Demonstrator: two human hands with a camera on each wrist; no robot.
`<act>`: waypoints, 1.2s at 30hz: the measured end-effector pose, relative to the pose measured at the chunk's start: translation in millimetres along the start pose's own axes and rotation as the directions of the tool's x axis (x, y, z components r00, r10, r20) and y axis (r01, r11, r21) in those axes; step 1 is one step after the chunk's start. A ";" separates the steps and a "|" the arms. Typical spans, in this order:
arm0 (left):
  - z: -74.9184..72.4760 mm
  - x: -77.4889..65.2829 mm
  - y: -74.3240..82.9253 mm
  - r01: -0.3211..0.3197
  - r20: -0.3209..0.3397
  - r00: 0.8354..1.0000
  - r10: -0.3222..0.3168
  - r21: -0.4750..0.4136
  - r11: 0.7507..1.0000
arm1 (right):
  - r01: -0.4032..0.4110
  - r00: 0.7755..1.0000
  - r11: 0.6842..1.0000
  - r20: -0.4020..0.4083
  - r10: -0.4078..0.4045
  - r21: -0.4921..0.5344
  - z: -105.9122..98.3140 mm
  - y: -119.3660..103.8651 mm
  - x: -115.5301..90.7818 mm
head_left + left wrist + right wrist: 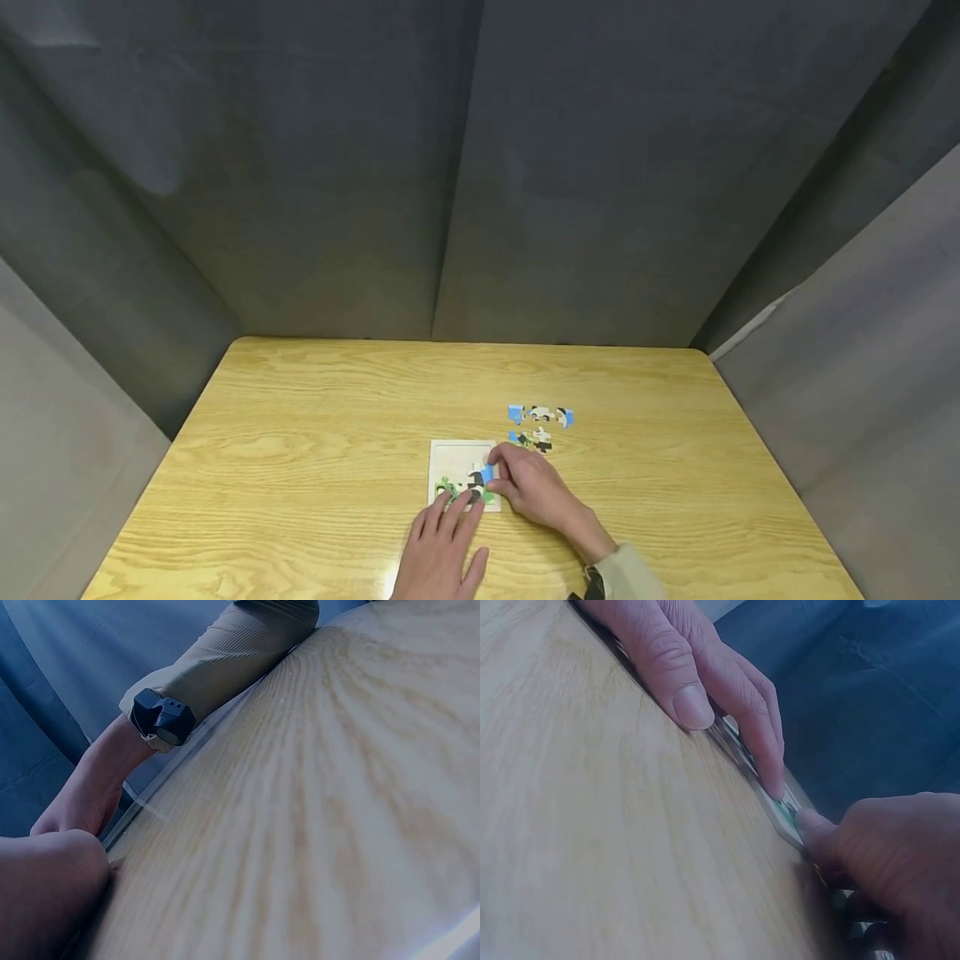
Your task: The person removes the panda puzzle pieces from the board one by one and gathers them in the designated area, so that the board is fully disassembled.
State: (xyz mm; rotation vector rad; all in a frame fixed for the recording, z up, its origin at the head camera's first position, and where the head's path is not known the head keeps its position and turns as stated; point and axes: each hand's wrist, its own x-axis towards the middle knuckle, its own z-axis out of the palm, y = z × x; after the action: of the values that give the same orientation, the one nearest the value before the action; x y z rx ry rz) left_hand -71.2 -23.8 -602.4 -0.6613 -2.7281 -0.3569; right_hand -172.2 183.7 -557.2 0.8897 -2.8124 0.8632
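Note:
A small white puzzle tray (432, 471) lies near the table's front. Several joined jigsaw pieces (446, 483), green, black and white, fill its lower part, partly hidden by fingers. My left hand (437, 557) rests flat over the tray's near edge, its extended fingertips on the pieces. At the right side my right hand (536, 492) pinches a blue-edged jigsaw piece (487, 473) between thumb and forefinger. In the right wrist view, the right thumb (815, 825) touches the tray's corner (786, 827), close to a left fingertip.
Several loose jigsaw pieces (541, 413) lie in two short rows beyond the right hand. The wooden table (300, 417) is bordered by grey curtains (337, 208) at the back and sides. A black wrist device (166, 720) sits at the right cuff.

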 end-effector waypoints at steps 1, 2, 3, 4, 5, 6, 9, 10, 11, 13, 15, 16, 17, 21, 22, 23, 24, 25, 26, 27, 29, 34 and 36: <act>0.0 -0.1 0.1 0.000 -0.002 1.000 0.000 -0.001 1.000 | -0.001 1.000 1.000 0.002 0.001 0.002 0.1 0.3 -0.1; -0.1 -0.2 0.2 0.000 -0.003 1.000 0.000 -0.001 1.000 | -0.003 1.000 1.000 0.003 0.003 0.004 0.1 0.2 -0.3; -0.3 -0.3 0.2 0.001 -0.004 1.000 -0.001 -0.002 1.000 | -0.008 1.000 1.000 0.004 0.008 0.004 0.2 0.1 -0.5; -0.5 -0.4 0.2 0.000 -0.006 1.000 0.000 -0.001 1.000 | -0.014 1.000 1.000 0.005 0.014 0.005 0.5 0.1 -0.4; -0.7 -0.3 0.2 -0.001 -0.008 1.000 0.001 0.000 1.000 | -0.021 1.000 1.000 0.006 0.021 0.010 0.6 -0.3 -0.5; -1.0 -0.4 0.2 -0.002 -0.010 1.000 0.002 -0.001 1.000 | -0.031 1.000 0.999 0.006 0.030 0.011 0.7 -0.8 -0.8; -2.5 -0.1 0.7 -0.001 -0.006 1.000 0.001 -0.006 1.000 | -0.060 0.998 0.998 0.009 0.060 0.018 1.3 -1.9 -1.9; -2.9 0.0 0.8 -0.001 -0.004 1.000 0.001 -0.008 1.000 | -0.067 0.998 0.998 0.009 0.067 0.021 1.4 -2.1 -2.3; -3.2 0.2 1.0 0.000 0.002 1.000 0.000 -0.010 1.000 | -0.073 0.997 0.997 0.010 0.073 0.026 1.5 -2.4 -2.8; -3.7 0.4 1.0 0.001 0.013 1.000 -0.001 -0.014 1.000 | -0.085 0.996 0.995 0.013 0.085 0.043 1.4 -2.7 -3.1; -3.3 0.5 0.7 0.003 0.021 1.000 -0.003 -0.016 1.000 | -0.097 0.995 0.993 0.018 0.096 0.073 1.0 -2.9 -3.0; -2.9 0.5 0.4 0.003 0.025 1.000 -0.002 -0.016 1.000 | -0.097 0.995 0.991 0.019 0.096 0.089 0.9 -2.9 -2.7; -2.6 0.6 0.2 0.003 0.027 1.000 -0.003 -0.017 1.000 | -0.099 0.995 0.990 0.020 0.097 0.105 0.8 -2.9 -2.2; -2.1 0.9 0.1 0.002 0.030 1.000 -0.001 -0.026 1.000 | -0.080 0.997 0.985 0.007 0.080 0.153 0.8 -2.1 -0.2; -2.4 0.9 0.2 0.000 0.030 1.000 0.001 -0.028 1.000 | -0.069 0.998 0.985 0.000 0.070 0.160 1.2 -1.6 0.2; -2.5 0.9 0.2 -0.002 0.029 1.000 0.003 -0.029 1.000 | -0.061 0.998 0.984 -0.008 0.063 0.165 1.6 -1.2 0.6; -2.5 1.0 0.3 -0.004 0.028 1.000 0.005 -0.029 1.000 | -0.052 0.998 0.984 -0.017 0.056 0.168 1.9 -0.9 0.9; -2.6 1.0 0.2 -0.005 0.029 1.000 0.006 -0.028 1.000 | -0.043 0.998 0.985 -0.027 0.048 0.170 2.5 -0.5 1.2; -2.7 0.9 0.1 -0.006 0.029 1.000 0.007 -0.027 1.000 | -0.036 0.999 0.985 -0.034 0.042 0.171 3.1 0.0 1.4; -2.7 0.8 -0.2 -0.007 0.027 1.000 0.008 -0.027 1.000 | -0.030 0.998 0.985 -0.040 0.038 0.173 3.5 0.2 1.5; -2.7 0.7 -0.4 -0.008 0.023 1.000 0.009 -0.027 1.000 | -0.024 0.998 0.985 -0.050 0.033 0.170 4.2 0.6 1.5; -2.2 0.1 -0.7 -0.006 0.027 1.000 0.007 -0.027 1.000 | -0.020 0.998 0.986 -0.055 0.029 0.166 2.9 0.1 0.3; -1.9 0.0 -0.7 -0.004 0.033 0.999 0.005 -0.025 1.000 | -0.022 0.998 0.986 -0.047 0.030 0.166 2.0 0.3 -0.1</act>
State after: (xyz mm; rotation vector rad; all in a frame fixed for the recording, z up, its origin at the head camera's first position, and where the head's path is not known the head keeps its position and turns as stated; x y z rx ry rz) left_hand -71.1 -25.0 -600.8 -0.6857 -2.7568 -0.3836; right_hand -172.0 182.9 -559.0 0.8393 -2.7478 1.1199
